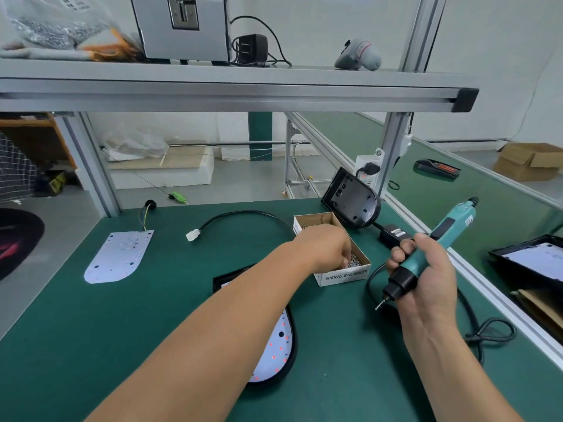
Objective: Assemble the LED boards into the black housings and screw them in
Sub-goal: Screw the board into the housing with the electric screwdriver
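Spare LED board [118, 257] lies loose, far left. Black housing [221, 281], board [274, 354] seated inside, sits under the left forearm. Left hand [329, 248] digs in the screw box [344, 277]; fingertips hidden, grasp unclear. Right hand [426, 278] wraps the electric screwdriver [438, 248], bit down. Risk: forearm drags and unseats the board.

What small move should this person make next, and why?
Probably lift one screw from the box with the left hand and bring it to the board in the black housing: that hand is down among the screws, and the right hand holds the screwdriver ready.
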`<action>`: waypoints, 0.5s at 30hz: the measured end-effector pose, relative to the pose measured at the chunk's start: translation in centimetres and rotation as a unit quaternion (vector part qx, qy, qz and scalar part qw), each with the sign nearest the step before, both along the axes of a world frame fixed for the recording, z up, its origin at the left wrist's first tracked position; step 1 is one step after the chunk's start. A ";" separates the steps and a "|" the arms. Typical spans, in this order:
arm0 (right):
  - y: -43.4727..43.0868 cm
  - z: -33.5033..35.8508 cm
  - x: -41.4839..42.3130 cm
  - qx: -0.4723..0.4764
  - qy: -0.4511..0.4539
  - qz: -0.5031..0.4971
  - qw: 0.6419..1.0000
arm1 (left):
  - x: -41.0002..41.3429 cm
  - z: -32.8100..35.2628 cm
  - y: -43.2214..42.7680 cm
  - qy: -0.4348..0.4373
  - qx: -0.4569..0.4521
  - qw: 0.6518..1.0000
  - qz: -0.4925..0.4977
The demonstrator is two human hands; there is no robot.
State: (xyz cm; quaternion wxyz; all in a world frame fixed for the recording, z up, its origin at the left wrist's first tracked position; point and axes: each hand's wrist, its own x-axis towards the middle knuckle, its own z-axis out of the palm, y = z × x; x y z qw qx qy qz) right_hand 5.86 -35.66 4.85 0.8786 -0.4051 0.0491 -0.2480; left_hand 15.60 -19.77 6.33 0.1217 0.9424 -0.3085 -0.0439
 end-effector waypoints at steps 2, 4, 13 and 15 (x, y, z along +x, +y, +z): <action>0.0 0.0 0.0 0.001 0.000 0.001 1.000 | 0.0 0.2 0.2 0.000 -0.009 1.000 -0.001; -0.1 0.0 0.1 0.001 0.002 0.002 1.000 | -0.1 0.5 0.4 0.002 -0.019 1.000 0.001; 0.0 -0.2 0.3 -0.016 0.008 0.006 1.000 | -0.1 0.4 1.4 0.015 -0.067 0.997 0.027; -0.1 -0.2 0.3 -0.014 0.009 0.005 1.000 | -0.3 0.8 1.6 0.015 -0.093 0.995 0.043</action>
